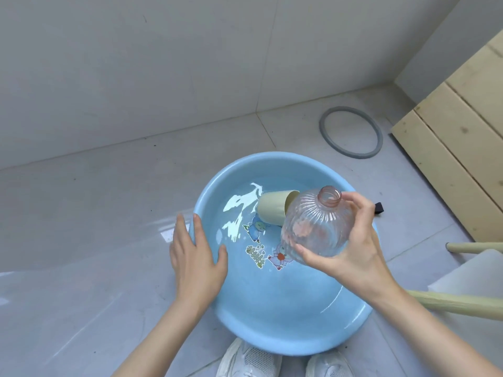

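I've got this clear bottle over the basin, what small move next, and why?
Probably lower the clear bottle and dip its open mouth into the water to rinse it: the right hand grips it above the blue basin, it looks empty and uncapped, and the left hand rests on the rim.

a light blue round plastic basin (272, 322) with cartoon prints in blue, green and red; a clear ribbed glass bottle (315, 227), pink-tinted at the neck; a pale yellow-green plastic cup (272, 209); a grey rubber ring (351, 131).
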The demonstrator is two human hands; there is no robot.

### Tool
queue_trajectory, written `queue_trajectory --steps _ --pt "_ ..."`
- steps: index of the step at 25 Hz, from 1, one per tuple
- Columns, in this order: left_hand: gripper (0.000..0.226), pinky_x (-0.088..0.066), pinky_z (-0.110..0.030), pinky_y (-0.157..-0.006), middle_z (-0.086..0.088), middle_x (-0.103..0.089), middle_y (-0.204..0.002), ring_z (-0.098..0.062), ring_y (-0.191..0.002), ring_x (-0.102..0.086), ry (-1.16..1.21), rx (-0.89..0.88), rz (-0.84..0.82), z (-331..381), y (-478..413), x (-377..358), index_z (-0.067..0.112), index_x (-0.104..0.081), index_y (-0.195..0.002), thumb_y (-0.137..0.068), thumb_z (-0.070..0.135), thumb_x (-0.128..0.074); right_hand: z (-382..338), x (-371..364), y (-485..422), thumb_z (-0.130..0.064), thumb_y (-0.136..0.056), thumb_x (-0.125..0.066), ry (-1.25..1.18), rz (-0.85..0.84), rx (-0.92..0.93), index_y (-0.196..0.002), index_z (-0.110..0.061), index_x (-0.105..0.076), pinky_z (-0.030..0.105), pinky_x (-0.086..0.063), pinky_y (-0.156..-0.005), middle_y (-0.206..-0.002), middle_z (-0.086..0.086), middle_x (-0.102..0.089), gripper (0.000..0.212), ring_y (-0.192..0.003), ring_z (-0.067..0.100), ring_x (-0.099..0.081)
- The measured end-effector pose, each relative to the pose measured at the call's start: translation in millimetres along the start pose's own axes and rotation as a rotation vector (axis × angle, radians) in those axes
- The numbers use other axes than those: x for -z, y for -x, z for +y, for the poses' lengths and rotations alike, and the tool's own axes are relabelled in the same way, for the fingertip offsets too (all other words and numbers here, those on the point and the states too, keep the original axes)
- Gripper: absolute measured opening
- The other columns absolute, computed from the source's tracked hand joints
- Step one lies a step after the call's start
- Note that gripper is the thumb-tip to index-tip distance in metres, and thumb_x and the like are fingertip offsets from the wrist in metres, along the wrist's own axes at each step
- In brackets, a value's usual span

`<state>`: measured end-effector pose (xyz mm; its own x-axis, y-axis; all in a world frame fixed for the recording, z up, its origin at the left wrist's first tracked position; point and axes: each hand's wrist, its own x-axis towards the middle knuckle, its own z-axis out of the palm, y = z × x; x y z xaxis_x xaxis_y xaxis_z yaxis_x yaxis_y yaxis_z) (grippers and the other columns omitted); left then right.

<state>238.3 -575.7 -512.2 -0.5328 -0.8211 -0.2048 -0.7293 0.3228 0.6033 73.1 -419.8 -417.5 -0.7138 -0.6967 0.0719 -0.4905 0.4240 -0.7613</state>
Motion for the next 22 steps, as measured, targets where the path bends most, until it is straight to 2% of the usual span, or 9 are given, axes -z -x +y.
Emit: queue_trajectory --steps 3,5,7,9,12,14,16,19,22 --pt "0.071 -0.010 -0.032 -0.118 0.005 -0.006 -0.159 -0.010 -0.144 -0.007 0.168 -0.198 -0.086 12 1 23 0.027 -0.027 -0.147 -0.083 0.050 -0.049 -20 -7 -4 -0.055 -0.049 -0.080 0.002 -0.043 0.020 -0.119 -0.044 -0.022 0.001 -0.032 -0.088 -0.121 -0.036 -0.038 0.092 -0.112 -0.008 -0.047" --pt "0.077 -0.014 -0.016 -0.113 0.019 -0.013 -0.155 0.005 -0.140 -0.011 0.304 -0.339 -0.216 22 2 41 0.041 -0.022 -0.143 -0.078 0.053 -0.060 -32 -11 -5 -0.055 -0.049 -0.079 -0.007 -0.054 0.033 -0.120 -0.040 -0.024 0.001 -0.032 -0.089 -0.120 -0.036 -0.039 0.091 -0.113 -0.008 -0.047" --pt "0.092 -0.013 -0.005 -0.108 0.027 -0.016 -0.151 0.012 -0.138 -0.012 0.354 -0.429 -0.324 32 2 54 0.044 -0.016 -0.144 -0.070 0.056 -0.069 -45 -14 -7 -0.051 -0.049 -0.082 -0.014 -0.083 0.039 -0.119 -0.038 -0.027 0.004 -0.035 -0.090 -0.120 -0.034 -0.041 0.090 -0.114 -0.007 -0.048" --pt "0.104 -0.016 -0.006 -0.108 0.029 -0.020 -0.150 0.011 -0.138 -0.014 0.400 -0.468 -0.369 39 2 62 0.042 -0.016 -0.146 -0.066 0.050 -0.081 -57 -16 -8 -0.043 -0.050 -0.086 -0.025 -0.130 0.040 -0.119 -0.037 -0.029 0.004 -0.036 -0.088 -0.118 -0.032 -0.045 0.090 -0.113 -0.007 -0.049" --pt "0.107 -0.029 -0.017 -0.107 0.030 -0.033 -0.144 0.008 -0.135 -0.028 0.515 -0.440 -0.352 48 1 71 0.040 -0.025 -0.145 -0.059 0.043 -0.088 -70 -20 -10 -0.034 -0.051 -0.091 -0.027 -0.177 0.054 -0.119 -0.037 -0.030 0.001 -0.035 -0.085 -0.118 -0.028 -0.048 0.092 -0.112 -0.009 -0.048" --pt "0.103 -0.036 -0.012 -0.097 0.033 -0.043 -0.134 0.010 -0.126 -0.040 0.596 -0.414 -0.339 52 0 76 0.041 -0.031 -0.138 -0.056 0.033 -0.091 -79 -23 -12 -0.031 -0.051 -0.093 -0.038 -0.191 0.049 -0.118 -0.037 -0.031 0.002 -0.036 -0.083 -0.117 -0.028 -0.049 0.091 -0.110 -0.009 -0.049" --pt "0.098 -0.038 -0.002 -0.084 0.040 -0.046 -0.123 0.016 -0.115 -0.046 0.658 -0.396 -0.324 55 0 78 0.040 -0.035 -0.130 -0.053 0.023 -0.093 -85 -25 -13 -0.032 -0.050 -0.092 -0.047 -0.191 0.047 -0.118 -0.037 -0.031 0.003 -0.037 -0.082 -0.115 -0.027 -0.050 0.091 -0.108 -0.008 -0.050" --pt "0.094 -0.038 -0.001 -0.080 0.041 -0.046 -0.122 0.015 -0.113 -0.048 0.703 -0.377 -0.291 57 0 79 0.045 -0.035 -0.123 -0.047 0.030 -0.089 -91 -28 -15 -0.041 -0.047 -0.091 -0.015 -0.192 0.060 -0.117 -0.046 -0.028 0.006 -0.037 -0.088 -0.120 -0.024 -0.049 0.094 -0.113 -0.004 -0.048" --pt "0.098 -0.041 -0.007 -0.084 0.036 -0.048 -0.126 0.010 -0.117 -0.049 0.683 -0.361 -0.239 53 -1 77 0.047 -0.034 -0.128 -0.043 0.045 -0.083 -91 -29 -16 -0.052 -0.046 -0.085 0.015 -0.205 0.087 -0.117 -0.047 -0.026 0.017 -0.040 -0.094 -0.121 -0.023 -0.047 0.093 -0.118 0.001 -0.047"
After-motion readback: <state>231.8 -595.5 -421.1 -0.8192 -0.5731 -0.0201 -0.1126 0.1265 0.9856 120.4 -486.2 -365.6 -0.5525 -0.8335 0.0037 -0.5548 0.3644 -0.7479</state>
